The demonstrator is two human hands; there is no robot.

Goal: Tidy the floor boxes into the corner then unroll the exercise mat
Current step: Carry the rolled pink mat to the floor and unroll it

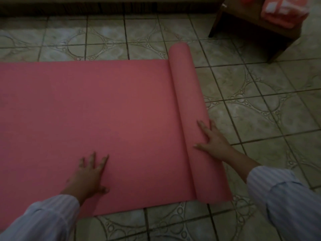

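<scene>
On patterned tile floor (260,94), smooth pink mat (104,110) under flat left hand (88,174), right hand (213,140).

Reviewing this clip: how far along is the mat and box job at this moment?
Mostly unrolled: the pink mat lies flat on the tiled floor. In hand: the right hand pushes the remaining roll while the left hand presses the flat part. Left: unrolling that roll. No floor boxes in view.

I am reaching both striped-sleeved arms forward and down, left hand (90,173) lying flat, fingers spread, right hand (212,140) pressing open-palmed, fingers straight, thumb pointing left.
</scene>
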